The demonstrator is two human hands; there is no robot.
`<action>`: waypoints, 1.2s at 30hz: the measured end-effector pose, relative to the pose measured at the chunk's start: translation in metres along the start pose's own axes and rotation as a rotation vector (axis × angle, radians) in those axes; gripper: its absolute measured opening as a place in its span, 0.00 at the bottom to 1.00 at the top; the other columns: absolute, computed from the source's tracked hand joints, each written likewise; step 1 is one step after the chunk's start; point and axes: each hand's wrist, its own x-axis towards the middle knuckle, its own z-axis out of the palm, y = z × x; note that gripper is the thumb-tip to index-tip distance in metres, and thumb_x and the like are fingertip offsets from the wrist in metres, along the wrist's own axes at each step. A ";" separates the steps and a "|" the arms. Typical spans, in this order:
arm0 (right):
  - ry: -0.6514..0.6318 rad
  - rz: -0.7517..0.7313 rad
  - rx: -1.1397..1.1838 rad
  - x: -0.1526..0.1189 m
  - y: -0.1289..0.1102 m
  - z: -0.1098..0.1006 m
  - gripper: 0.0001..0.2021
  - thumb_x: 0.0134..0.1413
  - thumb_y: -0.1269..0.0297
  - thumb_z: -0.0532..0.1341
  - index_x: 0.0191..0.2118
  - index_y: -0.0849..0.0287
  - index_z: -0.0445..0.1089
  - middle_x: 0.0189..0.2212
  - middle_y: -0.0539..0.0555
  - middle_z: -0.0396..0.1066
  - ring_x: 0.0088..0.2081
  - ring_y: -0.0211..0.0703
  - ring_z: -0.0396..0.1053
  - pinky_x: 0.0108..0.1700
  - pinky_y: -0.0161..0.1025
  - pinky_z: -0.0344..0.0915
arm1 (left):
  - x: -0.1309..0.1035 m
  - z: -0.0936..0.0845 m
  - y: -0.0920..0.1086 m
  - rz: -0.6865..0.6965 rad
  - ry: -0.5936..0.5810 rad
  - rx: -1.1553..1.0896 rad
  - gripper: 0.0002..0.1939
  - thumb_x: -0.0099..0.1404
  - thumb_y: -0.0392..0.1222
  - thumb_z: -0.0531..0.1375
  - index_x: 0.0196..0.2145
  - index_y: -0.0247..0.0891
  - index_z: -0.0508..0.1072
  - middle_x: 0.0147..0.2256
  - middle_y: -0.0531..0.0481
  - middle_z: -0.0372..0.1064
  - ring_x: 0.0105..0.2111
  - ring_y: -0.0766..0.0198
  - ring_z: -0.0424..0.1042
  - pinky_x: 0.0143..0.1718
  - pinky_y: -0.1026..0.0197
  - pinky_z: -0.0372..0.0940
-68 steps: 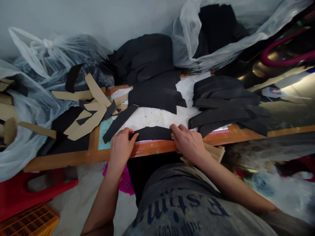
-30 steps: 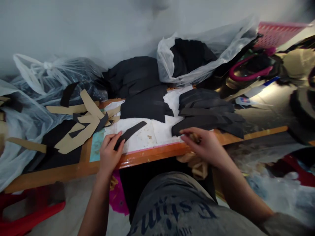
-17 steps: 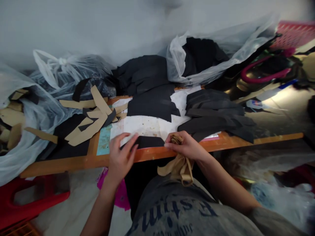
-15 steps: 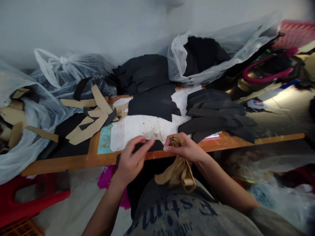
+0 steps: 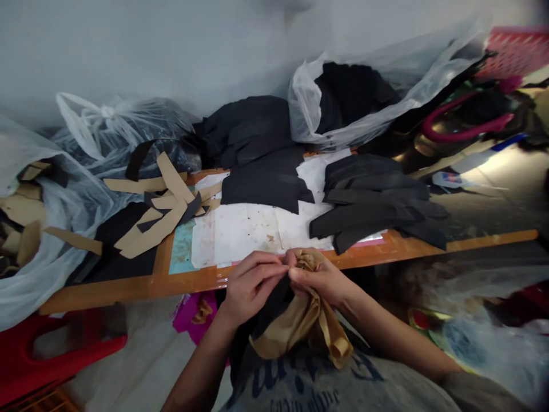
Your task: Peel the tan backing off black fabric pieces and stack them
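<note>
My right hand (image 5: 321,277) is closed round a crumpled bunch of tan paper strips (image 5: 302,323), whose loose ends hang down over my shirt. Its thumb meets the fingertips of my left hand (image 5: 256,284), which are pinched together. From between the hands a black sheet piece (image 5: 273,306) droops in front of my lap, partly behind the tan paper. The exact spot where the left fingers grip is hidden. Just beyond the hands, stained white paper (image 5: 249,229) covers the table, with black cut pieces (image 5: 263,183) lying on it.
More black pieces (image 5: 381,200) are stacked to the right, and tan strips (image 5: 158,232) lie crosswise at the left. Clear plastic bags (image 5: 351,137) line the back. The wooden table edge (image 5: 189,280) runs before me; a red stool (image 5: 86,355) stands low left.
My left hand has moved right and closed against the right hand. The black piece has gone from the table edge and now hangs below the hands. The tan paper has swung slightly lower.
</note>
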 end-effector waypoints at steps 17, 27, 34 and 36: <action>0.065 -0.012 0.114 0.007 0.004 0.002 0.17 0.58 0.52 0.69 0.32 0.57 0.64 0.20 0.41 0.54 0.19 0.29 0.47 0.20 0.27 0.49 | -0.006 0.003 -0.009 -0.105 0.058 0.114 0.19 0.66 0.29 0.63 0.53 0.42 0.75 0.45 0.46 0.74 0.42 0.64 0.76 0.44 0.61 0.75; 0.174 0.104 0.290 0.009 0.012 0.008 0.22 0.49 0.52 0.75 0.31 0.57 0.62 0.20 0.41 0.54 0.20 0.28 0.50 0.21 0.26 0.49 | -0.007 0.004 -0.015 -0.108 0.032 0.127 0.08 0.68 0.30 0.60 0.43 0.39 0.73 0.39 0.48 0.73 0.40 0.65 0.74 0.41 0.62 0.71; 0.446 0.056 0.294 0.011 -0.002 -0.024 0.20 0.48 0.46 0.71 0.34 0.54 0.66 0.24 0.47 0.66 0.24 0.40 0.65 0.27 0.37 0.65 | -0.025 0.010 -0.024 -0.378 0.598 -0.092 0.04 0.72 0.41 0.55 0.39 0.41 0.67 0.40 0.47 0.67 0.42 0.61 0.71 0.46 0.57 0.69; 0.462 -0.047 0.275 0.006 -0.013 -0.040 0.20 0.46 0.49 0.72 0.32 0.53 0.62 0.23 0.45 0.62 0.25 0.39 0.64 0.28 0.36 0.65 | -0.028 -0.001 -0.034 -0.464 0.776 -0.214 0.03 0.72 0.41 0.56 0.38 0.41 0.66 0.42 0.48 0.67 0.45 0.62 0.72 0.52 0.54 0.69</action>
